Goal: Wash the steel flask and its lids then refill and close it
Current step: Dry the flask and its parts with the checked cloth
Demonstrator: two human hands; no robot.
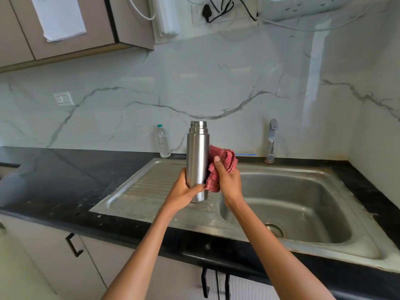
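Wall: white marble-look panelling with grey veins is running behind the whole scene; a white switch plate (63,98) is sitting on it at the left.
Surface (65,169): a black stone top is carrying the sink along its right half.
Sink (357,213): a steel basin with a ribbed draining board on its left is lying under both arms; a chrome tap (271,140) is standing at its back edge.
Paper (60,16): a white sheet is hanging on the upper cabinet door, its writing too faint to read.
Flask (197,152): the steel flask is being held upright above the draining board, its threaded neck uncapped; no brand mark is showing.
Left hand (184,189): its grip is wrapping round the flask's lower body.
Right hand (227,180): its grip is clutching a red checked cloth (223,159) and pressing it against the flask's right side.
Bottle (163,141): a clear plastic bottle with a green cap is standing by the wall, just left of the flask; its label is unreadable.
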